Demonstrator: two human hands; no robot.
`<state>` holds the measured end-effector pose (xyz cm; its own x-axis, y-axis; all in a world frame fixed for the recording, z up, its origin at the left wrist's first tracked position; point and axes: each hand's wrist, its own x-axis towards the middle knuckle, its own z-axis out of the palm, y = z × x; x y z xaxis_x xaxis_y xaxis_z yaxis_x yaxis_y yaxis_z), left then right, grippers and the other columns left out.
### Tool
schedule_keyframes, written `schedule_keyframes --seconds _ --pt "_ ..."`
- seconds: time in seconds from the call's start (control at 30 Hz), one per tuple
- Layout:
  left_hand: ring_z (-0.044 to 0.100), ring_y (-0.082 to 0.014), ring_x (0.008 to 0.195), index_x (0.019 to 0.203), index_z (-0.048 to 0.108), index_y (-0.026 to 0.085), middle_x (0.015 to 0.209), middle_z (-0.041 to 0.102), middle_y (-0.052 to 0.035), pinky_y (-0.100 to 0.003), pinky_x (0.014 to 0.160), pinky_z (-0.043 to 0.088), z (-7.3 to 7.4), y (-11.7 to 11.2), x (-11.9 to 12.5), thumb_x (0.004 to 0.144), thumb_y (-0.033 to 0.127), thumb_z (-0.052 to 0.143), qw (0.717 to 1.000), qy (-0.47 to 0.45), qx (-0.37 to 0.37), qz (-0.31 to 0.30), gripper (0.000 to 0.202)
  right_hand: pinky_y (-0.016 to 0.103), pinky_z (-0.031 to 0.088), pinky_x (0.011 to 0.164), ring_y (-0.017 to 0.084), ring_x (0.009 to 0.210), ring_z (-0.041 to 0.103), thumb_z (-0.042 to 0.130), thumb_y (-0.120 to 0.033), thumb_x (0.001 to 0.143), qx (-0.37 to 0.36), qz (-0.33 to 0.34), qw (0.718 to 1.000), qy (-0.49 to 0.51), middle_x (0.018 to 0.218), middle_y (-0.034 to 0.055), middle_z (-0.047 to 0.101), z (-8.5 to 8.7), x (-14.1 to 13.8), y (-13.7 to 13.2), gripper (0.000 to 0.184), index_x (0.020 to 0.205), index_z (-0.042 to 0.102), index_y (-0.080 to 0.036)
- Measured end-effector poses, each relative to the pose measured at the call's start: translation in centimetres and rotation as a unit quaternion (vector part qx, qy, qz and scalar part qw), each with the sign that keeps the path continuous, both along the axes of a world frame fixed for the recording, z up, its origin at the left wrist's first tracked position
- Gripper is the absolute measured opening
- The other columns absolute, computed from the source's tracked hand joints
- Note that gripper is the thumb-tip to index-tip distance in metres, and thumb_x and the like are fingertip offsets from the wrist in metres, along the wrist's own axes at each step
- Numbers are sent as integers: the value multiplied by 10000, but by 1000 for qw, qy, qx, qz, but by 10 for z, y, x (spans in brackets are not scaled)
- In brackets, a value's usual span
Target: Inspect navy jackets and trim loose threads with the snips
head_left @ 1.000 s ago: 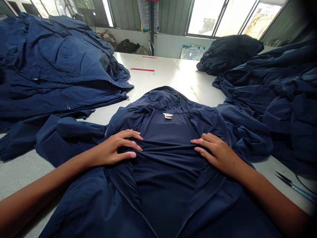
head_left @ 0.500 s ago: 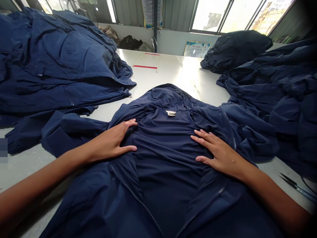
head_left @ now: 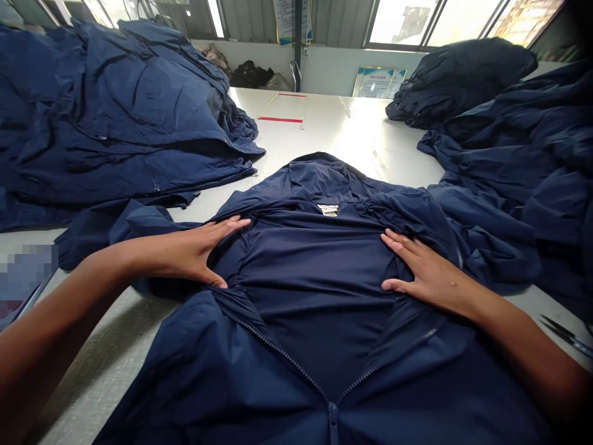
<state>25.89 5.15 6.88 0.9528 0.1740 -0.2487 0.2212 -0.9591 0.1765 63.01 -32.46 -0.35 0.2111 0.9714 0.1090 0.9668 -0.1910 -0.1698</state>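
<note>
A navy hooded jacket [head_left: 315, 266] lies in front of me on the white table, its front spread apart above a partly closed zipper [head_left: 333, 414]. A pale label [head_left: 328, 210] shows inside the neck. My left hand [head_left: 204, 250] rests on the jacket's left inner edge, thumb and fingers spread. On the opposite side my right hand [head_left: 417, 269] presses the lining near the right zipper edge, with its fingers stretched out as well. Neither hand grips the cloth.
A heap of navy jackets [head_left: 125, 123] rises at the left; more navy garments [head_left: 523, 167] lie at the right, with a dark bundle [head_left: 463, 77] behind. Dark-bladed snips [head_left: 565, 334] lie on the white table [head_left: 333, 117] by my right forearm. Red tape [head_left: 280, 120] marks the far side.
My hands are farther apart, the left one shifted outward, and the lining between them is stretched wider. The zipper pull has come into view at the bottom, as the view has shifted slightly.
</note>
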Motion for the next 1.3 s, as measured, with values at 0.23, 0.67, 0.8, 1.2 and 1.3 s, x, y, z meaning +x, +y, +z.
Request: schedule_keyframes --seconds 0.23,0.67,0.8,1.2,1.3 --pt "404 -447 1564 1744 122 318 1788 218 -143 -621 1210 425 4 14 -14 758 508 908 999 32 10 18 1274 584 339 1315 391 1605 351 687 -802 870 -17 -21 999 47 1744 178 341 12 -3 -1 1125 1713 299 -168" --pt "209 -326 1667 1711 291 354 1801 219 -72 -668 1330 126 -14 -143 96 1147 514 353 974 -94 -40 -203 590 543 282 1341 320 1617 346 742 -607 940 113 38 988 102 1705 137 424 24 -25 6 838 1637 453 -241" --pt "113 -355 1681 1715 230 410 1810 150 -47 -739 1296 56 -34 -130 117 1136 587 322 981 -45 -10 -188 613 510 320 1330 314 1612 358 674 -574 993 87 -11 994 67 1711 185 404 22 -18 4 868 1684 351 -161" --pt "70 -376 1679 1715 196 438 1819 54 -15 -591 1324 224 -21 -61 99 977 770 559 985 43 -48 -159 886 552 231 1344 414 1654 189 811 -748 772 -35 -137 987 78 1764 263 222 21 59 -31 1316 1717 213 -54" --pt "106 -376 1676 1707 258 421 1818 99 -27 -581 1322 238 -18 -68 99 975 771 561 987 33 -52 -151 866 569 288 1325 415 1628 284 808 -688 817 0 -122 989 80 1734 249 322 22 55 -27 1161 1696 321 -105"
